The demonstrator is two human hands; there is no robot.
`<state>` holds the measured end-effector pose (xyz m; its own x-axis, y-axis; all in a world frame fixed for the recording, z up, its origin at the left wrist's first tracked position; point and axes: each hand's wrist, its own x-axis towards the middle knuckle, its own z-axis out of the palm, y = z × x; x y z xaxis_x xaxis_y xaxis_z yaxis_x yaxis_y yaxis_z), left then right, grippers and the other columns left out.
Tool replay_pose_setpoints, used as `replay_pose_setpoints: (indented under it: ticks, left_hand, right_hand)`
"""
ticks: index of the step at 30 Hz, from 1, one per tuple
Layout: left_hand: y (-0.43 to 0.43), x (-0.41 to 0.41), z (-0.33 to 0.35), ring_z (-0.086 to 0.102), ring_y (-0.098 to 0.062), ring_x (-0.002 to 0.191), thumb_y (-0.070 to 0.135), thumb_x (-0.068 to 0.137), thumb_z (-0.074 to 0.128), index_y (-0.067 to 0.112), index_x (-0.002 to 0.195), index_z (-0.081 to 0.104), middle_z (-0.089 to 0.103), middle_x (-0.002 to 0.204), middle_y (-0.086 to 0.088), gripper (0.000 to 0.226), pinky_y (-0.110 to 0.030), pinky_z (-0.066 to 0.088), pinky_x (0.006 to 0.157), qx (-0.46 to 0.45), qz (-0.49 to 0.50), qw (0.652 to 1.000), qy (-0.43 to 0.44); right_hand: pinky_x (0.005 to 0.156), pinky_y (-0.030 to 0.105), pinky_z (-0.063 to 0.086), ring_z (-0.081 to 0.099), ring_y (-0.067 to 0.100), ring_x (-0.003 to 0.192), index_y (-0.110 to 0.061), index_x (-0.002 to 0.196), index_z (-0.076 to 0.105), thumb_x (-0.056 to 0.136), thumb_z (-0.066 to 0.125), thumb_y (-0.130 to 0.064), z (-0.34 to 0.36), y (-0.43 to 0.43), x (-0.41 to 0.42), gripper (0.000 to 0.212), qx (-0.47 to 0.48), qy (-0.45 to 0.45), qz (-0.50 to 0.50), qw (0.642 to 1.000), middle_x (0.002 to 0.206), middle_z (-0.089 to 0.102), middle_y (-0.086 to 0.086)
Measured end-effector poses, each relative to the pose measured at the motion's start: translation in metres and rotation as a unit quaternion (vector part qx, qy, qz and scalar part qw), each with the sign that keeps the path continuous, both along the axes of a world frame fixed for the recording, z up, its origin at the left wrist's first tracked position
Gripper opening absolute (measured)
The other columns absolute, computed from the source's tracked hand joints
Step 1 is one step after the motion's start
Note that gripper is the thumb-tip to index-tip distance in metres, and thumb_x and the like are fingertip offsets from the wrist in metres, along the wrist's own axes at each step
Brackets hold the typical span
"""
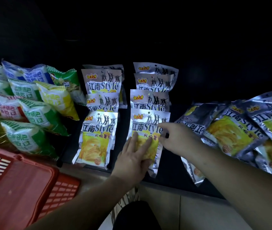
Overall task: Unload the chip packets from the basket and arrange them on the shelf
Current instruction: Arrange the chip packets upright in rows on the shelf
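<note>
Silver chip packets with yellow panels stand in two rows on the dark shelf (170, 165). The front packet of the right row (150, 123) has both hands on it. My left hand (134, 156) lies flat on its lower yellow part, thumb under the bottom edge. My right hand (180, 138) touches its right edge with fingers spread. The front packet of the left row (97, 138) stands untouched beside it. The red basket (15, 185) sits at the lower left, with no packets showing in the part that is in view.
A loose pile of the same silver packets (241, 130) lies on the shelf at the right. Green, yellow and blue snack bags (32, 107) are stacked at the left, above the basket. A pale floor (190, 209) shows below the shelf edge.
</note>
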<state>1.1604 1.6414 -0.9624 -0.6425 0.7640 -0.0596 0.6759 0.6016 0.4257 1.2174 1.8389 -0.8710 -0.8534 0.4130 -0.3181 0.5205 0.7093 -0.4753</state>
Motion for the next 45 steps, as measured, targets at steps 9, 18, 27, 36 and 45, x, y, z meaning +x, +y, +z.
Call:
replay_pose_setpoints:
  ticks: [9,18,27,36,45]
  left_hand:
    - [-0.009,-0.009,0.003,0.023,-0.027,0.153,0.051,0.092,0.063,0.049,0.156,0.022,0.017,0.169,0.001,0.076,-0.045,0.039,0.116,0.034,0.010,0.998,-0.044]
    - [-0.011,-0.005,-0.003,0.027,-0.031,0.150,0.045,0.091,0.067,0.048,0.153,0.025,0.019,0.169,0.001,0.076,-0.053,0.050,0.104,0.025,-0.024,0.998,-0.047]
    - [-0.018,-0.008,0.006,0.021,-0.029,0.154,0.064,0.088,0.055,0.045,0.156,0.028,0.014,0.170,0.000,0.075,-0.048,0.040,0.114,0.033,-0.016,0.997,-0.065]
    - [-0.002,-0.011,0.060,0.022,-0.019,0.154,0.043,0.095,0.064,0.042,0.156,0.030,0.015,0.169,0.007,0.070,-0.036,0.039,0.112,0.010,-0.003,0.997,-0.081]
    - [0.149,-0.001,0.153,0.052,-0.023,0.134,0.043,0.092,0.069,0.024,0.155,0.040,0.050,0.150,-0.005,0.071,-0.032,0.045,0.108,-0.168,-0.194,0.963,-0.084]
  right_hand:
    - [0.077,0.043,0.060,0.066,0.018,0.082,-0.031,0.114,0.071,0.093,0.065,-0.032,0.013,0.005,0.000,0.022,0.009,0.028,-0.017,0.999,0.089,0.066,-0.010]
    - [0.093,0.039,0.053,0.061,0.021,0.116,-0.046,0.145,0.048,0.090,0.067,-0.047,-0.004,-0.011,0.002,0.058,0.004,-0.058,0.061,0.996,0.130,0.063,-0.006]
    - [0.091,0.038,0.055,0.062,0.018,0.115,-0.047,0.143,0.049,0.094,0.065,-0.045,0.004,-0.013,0.000,0.052,0.023,-0.043,0.056,0.997,0.128,0.065,-0.009]
    - [0.084,0.035,0.056,0.066,0.017,0.103,-0.036,0.116,0.068,0.091,0.066,-0.049,0.037,0.004,0.010,0.029,0.033,-0.029,0.046,0.998,0.104,0.069,-0.013]
    - [0.082,0.036,0.047,0.053,0.026,0.123,-0.040,0.127,0.057,0.090,0.062,-0.051,0.063,0.086,0.089,0.039,0.118,-0.030,-0.110,0.986,0.133,0.052,-0.001]
